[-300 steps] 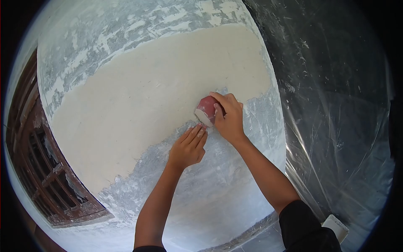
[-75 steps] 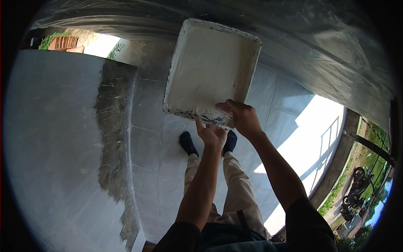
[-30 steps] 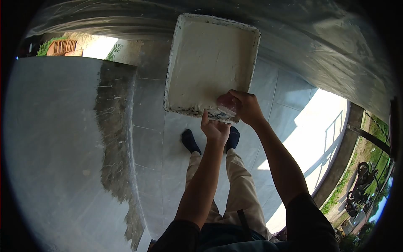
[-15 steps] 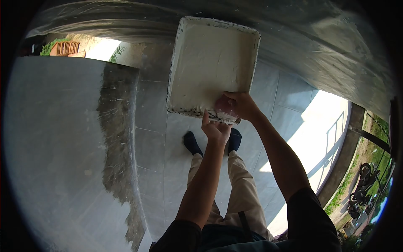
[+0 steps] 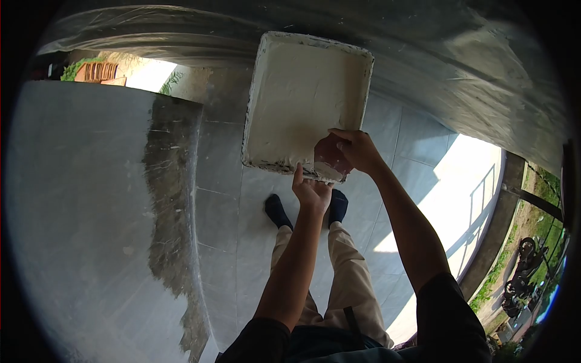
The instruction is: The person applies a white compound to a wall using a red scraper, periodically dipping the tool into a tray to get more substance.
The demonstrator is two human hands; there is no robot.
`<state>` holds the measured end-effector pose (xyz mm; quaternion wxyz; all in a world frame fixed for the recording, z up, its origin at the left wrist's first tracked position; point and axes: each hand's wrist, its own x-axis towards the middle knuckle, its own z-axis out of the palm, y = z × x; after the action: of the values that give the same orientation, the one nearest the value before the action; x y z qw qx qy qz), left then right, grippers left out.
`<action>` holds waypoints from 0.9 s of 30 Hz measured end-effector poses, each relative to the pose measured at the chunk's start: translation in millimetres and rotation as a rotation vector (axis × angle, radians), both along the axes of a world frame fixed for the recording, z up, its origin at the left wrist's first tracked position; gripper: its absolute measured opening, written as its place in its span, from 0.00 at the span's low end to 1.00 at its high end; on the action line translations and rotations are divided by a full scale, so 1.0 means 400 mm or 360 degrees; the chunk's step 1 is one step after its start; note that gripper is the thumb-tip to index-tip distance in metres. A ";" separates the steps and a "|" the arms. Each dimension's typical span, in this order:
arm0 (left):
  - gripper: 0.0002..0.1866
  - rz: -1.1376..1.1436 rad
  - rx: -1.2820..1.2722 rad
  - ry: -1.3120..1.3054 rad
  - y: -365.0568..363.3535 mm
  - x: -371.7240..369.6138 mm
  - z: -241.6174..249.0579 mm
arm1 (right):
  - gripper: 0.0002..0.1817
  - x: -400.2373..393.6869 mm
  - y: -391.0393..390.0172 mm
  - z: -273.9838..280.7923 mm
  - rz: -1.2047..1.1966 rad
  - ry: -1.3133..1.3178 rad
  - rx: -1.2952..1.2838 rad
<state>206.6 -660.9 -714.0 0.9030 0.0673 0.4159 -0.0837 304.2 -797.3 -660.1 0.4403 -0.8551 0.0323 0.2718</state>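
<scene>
A rectangular tray (image 5: pixel 255 121) of off-white paste, its rim crusted with dried material, is held out in front of me. My left hand (image 5: pixel 312 192) grips the tray's near edge, with the thumb over the rim and the fingers beneath. In my right hand (image 5: pixel 358 150) is a reddish scraper (image 5: pixel 330 151), pinched between thumb and fingers at the tray's near right corner. Pale paste coats the scraper's lower edge.
On the left is a grey wall (image 5: pixel 85 181) with a dark, rough-edged strip (image 5: pixel 172 212). Grey floor tiles (image 5: pixel 218 218) lie around my feet. Plastic sheeting (image 5: pixel 448 78) hangs beyond the tray. Motorcycles (image 5: pixel 523 266) stand outside at the right.
The scraper has turned in my right hand and shows more of its flat face. My right hand has shifted slightly right. The tray's far edge sits slightly lower in view.
</scene>
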 end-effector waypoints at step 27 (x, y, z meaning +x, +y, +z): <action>0.43 0.0281 0.1125 0.0279 0.314 0.064 0.341 | 0.16 0.092 0.222 0.315 -0.0545 0.0252 0.1407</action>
<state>232.3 -535.2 -577.7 0.7889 0.3312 0.4990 0.1378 341.2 -708.7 -534.2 0.7964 -0.5449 0.0873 0.2474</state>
